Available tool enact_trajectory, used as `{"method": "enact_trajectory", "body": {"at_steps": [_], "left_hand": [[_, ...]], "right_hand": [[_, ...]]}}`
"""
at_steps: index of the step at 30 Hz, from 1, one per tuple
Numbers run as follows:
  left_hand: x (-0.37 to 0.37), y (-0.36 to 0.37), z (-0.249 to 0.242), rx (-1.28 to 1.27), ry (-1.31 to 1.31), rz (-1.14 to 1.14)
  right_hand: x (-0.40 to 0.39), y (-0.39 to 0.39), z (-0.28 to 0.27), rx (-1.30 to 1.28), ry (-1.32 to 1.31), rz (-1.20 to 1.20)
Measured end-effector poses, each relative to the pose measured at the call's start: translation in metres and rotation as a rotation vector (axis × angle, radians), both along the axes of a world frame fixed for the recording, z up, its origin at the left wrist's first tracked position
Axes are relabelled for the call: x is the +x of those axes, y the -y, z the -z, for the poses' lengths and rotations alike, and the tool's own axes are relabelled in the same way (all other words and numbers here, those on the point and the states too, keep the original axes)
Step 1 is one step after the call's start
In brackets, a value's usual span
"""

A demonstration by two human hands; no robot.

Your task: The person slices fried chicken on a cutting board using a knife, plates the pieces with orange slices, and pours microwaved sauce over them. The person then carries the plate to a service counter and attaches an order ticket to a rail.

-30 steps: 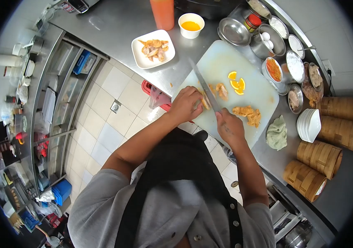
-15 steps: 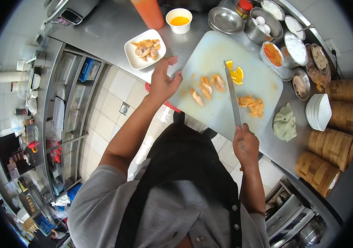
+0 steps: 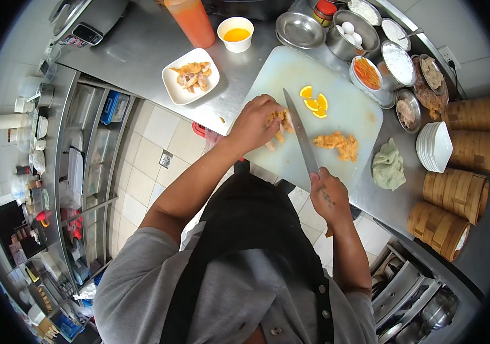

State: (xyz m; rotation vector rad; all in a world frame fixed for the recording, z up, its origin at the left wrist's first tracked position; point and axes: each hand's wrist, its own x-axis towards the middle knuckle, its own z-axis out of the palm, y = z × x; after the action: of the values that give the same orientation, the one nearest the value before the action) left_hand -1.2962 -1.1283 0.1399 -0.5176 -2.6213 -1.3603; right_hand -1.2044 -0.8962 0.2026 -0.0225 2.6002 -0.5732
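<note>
On a cutting board (image 3: 348, 114), cut meat (image 3: 283, 118) is apparently being gathered beneath the curled left hand (image 3: 255, 122), whose grip cannot be told, as a knife (image 3: 302, 134) is clasped by the right hand (image 3: 331, 196); clearance from the knife seems required.

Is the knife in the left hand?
No, the right hand holds the knife, while the left hand is at the food pieces on the cutting board.
</note>
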Motion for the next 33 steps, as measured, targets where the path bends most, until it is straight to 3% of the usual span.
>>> {"method": "enact_trajectory", "body": {"at_steps": [8, 13, 19, 22, 26, 33], "left_hand": [[0.006, 0.022, 0.001, 0.042, 0.129, -0.104], [0.023, 0.044, 0.011, 0.033, 0.256, -0.113], [0.036, 0.036, -0.010, -0.274, 0.166, -0.118], [0.046, 0.031, -0.022, -0.303, 0.490, -0.164], [0.051, 0.017, -0.018, -0.356, 0.535, -0.125], [0.017, 0.001, -0.013, -0.419, 0.515, -0.046]], "right_hand": [[-0.015, 0.005, -0.009, 0.007, 0.060, -0.056], [-0.016, 0.024, 0.050, -0.098, -0.147, -0.035], [-0.029, 0.033, 0.037, 0.040, -0.093, -0.107], [-0.023, 0.017, 0.029, 0.062, -0.184, -0.030], [-0.029, -0.004, 0.033, 0.067, -0.126, 0.006], [-0.026, -0.008, 0.058, -0.153, -0.068, -0.088]]}}
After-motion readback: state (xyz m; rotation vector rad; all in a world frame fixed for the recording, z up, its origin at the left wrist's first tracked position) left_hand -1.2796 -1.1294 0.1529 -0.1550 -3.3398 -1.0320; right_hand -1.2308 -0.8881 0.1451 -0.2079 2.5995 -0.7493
